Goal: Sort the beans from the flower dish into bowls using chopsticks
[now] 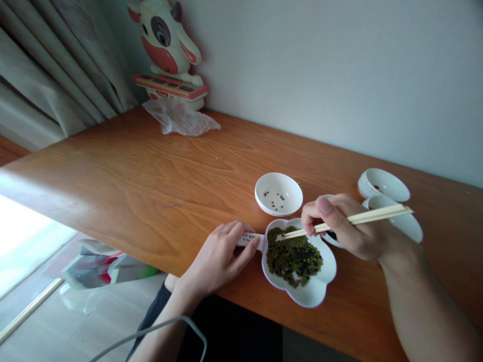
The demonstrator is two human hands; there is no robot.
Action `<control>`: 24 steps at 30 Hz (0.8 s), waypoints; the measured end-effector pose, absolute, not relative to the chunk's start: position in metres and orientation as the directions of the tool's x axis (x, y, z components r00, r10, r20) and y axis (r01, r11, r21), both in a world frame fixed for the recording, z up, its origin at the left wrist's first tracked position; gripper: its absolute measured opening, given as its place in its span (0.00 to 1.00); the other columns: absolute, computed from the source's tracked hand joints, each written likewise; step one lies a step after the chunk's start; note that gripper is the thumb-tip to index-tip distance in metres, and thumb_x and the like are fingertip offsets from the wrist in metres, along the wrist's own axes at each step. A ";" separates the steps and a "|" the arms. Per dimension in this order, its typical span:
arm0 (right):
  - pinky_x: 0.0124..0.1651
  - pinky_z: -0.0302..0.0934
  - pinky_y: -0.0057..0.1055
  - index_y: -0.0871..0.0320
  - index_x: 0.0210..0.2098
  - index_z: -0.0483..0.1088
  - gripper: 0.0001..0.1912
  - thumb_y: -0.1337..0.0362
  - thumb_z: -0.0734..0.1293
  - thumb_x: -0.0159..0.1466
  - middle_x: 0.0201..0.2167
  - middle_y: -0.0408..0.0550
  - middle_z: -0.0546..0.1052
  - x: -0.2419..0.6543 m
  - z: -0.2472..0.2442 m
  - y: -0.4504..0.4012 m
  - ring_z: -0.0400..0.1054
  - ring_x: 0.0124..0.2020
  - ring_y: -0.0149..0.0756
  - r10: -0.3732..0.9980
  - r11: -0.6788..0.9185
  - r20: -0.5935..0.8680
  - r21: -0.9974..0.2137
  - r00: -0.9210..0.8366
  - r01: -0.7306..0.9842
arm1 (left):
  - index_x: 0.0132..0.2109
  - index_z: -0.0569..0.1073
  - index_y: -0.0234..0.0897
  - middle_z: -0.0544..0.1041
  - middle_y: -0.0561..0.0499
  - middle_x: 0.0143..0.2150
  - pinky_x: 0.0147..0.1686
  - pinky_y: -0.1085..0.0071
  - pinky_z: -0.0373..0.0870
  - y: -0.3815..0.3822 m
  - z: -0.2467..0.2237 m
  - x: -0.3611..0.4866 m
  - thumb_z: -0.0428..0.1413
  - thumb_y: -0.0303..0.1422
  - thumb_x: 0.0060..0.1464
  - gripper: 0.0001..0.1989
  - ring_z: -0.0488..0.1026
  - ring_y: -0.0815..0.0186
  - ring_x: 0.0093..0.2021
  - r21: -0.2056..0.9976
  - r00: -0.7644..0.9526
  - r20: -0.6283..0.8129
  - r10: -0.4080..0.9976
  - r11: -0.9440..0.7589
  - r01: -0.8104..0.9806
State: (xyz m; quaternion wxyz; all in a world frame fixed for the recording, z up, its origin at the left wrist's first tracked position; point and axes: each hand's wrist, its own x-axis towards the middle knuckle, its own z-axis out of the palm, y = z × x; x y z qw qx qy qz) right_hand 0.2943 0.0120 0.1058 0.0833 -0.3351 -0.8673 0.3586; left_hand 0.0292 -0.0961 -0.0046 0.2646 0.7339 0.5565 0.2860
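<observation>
A scalloped white dish with a purple rim (327, 289) holds a heap of green beans mixed with dark ones (294, 259). My left hand (222, 256) grips the dish's short labelled handle (249, 239). In my right hand (341, 223) is a pair of wooden chopsticks (368, 216), their tips down among the beans near the dish's far left side. Whether the tips pinch a bean is too small to tell. Just beyond the dish stands a round white bowl (278, 186) with several small beans in its bottom. Another bowl with dark contents lies mostly hidden behind my right hand.
Two more white bowls (383, 183) stand at the right, the nearer one partly behind my right hand. Against the wall are a cow-shaped toy keyboard (171, 85) and a crumpled plastic bag (184, 119). The wooden table's (158, 191) front edge runs beneath my forearms; a grey cable (151, 328) crosses the left one.
</observation>
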 end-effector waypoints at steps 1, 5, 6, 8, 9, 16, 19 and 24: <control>0.34 0.54 0.35 0.55 0.29 0.71 0.38 0.41 0.44 0.77 0.24 0.43 0.73 0.294 0.107 0.012 0.65 0.27 0.32 0.632 0.526 -0.091 -0.679 -0.770 0.512 | 0.48 0.73 0.41 0.78 0.47 0.44 0.49 0.59 0.70 -0.096 -0.005 0.029 0.49 0.43 0.74 0.13 0.75 0.58 0.44 0.706 0.216 0.125 0.968 -0.240 0.666; 0.34 0.55 0.34 0.56 0.29 0.70 0.38 0.40 0.44 0.77 0.25 0.43 0.72 0.293 0.107 0.012 0.64 0.27 0.32 0.619 0.527 -0.097 -0.685 -0.780 0.503 | 0.48 0.73 0.41 0.78 0.47 0.44 0.49 0.59 0.70 -0.097 -0.006 0.029 0.49 0.43 0.74 0.14 0.75 0.58 0.44 0.704 0.213 0.125 0.969 -0.238 0.669; 0.34 0.55 0.34 0.56 0.29 0.70 0.37 0.40 0.45 0.77 0.25 0.43 0.72 0.292 0.106 0.012 0.64 0.27 0.32 0.620 0.522 -0.102 -0.687 -0.778 0.506 | 0.48 0.73 0.40 0.78 0.47 0.44 0.49 0.59 0.70 -0.097 -0.005 0.029 0.49 0.43 0.74 0.14 0.75 0.58 0.43 0.705 0.213 0.126 0.969 -0.239 0.668; 0.33 0.55 0.34 0.56 0.30 0.70 0.37 0.40 0.44 0.77 0.24 0.42 0.72 0.291 0.105 0.012 0.63 0.26 0.31 0.620 0.517 -0.109 -0.689 -0.777 0.508 | 0.48 0.73 0.40 0.78 0.47 0.44 0.49 0.59 0.70 -0.097 -0.005 0.029 0.49 0.43 0.74 0.14 0.75 0.58 0.43 0.707 0.215 0.126 0.968 -0.240 0.665; 0.33 0.55 0.33 0.56 0.30 0.70 0.38 0.39 0.44 0.77 0.24 0.42 0.71 0.291 0.105 0.012 0.63 0.26 0.31 0.615 0.519 -0.107 -0.690 -0.781 0.504 | 0.48 0.73 0.40 0.78 0.47 0.44 0.49 0.59 0.70 -0.097 -0.005 0.029 0.49 0.43 0.74 0.14 0.75 0.59 0.43 0.708 0.214 0.127 0.968 -0.240 0.664; 0.34 0.55 0.34 0.56 0.30 0.70 0.38 0.39 0.44 0.76 0.25 0.43 0.72 0.291 0.103 0.013 0.63 0.27 0.32 0.615 0.522 -0.111 -0.685 -0.781 0.509 | 0.48 0.74 0.40 0.78 0.47 0.43 0.49 0.59 0.70 -0.097 -0.006 0.029 0.49 0.43 0.74 0.14 0.75 0.59 0.43 0.709 0.210 0.129 0.969 -0.238 0.664; 0.36 0.56 0.35 0.56 0.30 0.70 0.38 0.39 0.43 0.77 0.26 0.44 0.73 0.290 0.102 0.014 0.65 0.28 0.33 0.623 0.520 -0.116 -0.678 -0.774 0.520 | 0.48 0.74 0.41 0.78 0.48 0.43 0.49 0.59 0.70 -0.097 -0.006 0.029 0.49 0.44 0.74 0.14 0.75 0.59 0.44 0.711 0.207 0.124 0.970 -0.232 0.663; 0.35 0.56 0.35 0.56 0.30 0.70 0.39 0.39 0.43 0.77 0.25 0.44 0.73 0.289 0.102 0.014 0.65 0.28 0.33 0.609 0.524 -0.105 -0.691 -0.786 0.498 | 0.48 0.74 0.41 0.78 0.48 0.43 0.50 0.59 0.70 -0.096 -0.003 0.030 0.50 0.44 0.73 0.14 0.76 0.58 0.44 0.715 0.207 0.116 0.972 -0.226 0.662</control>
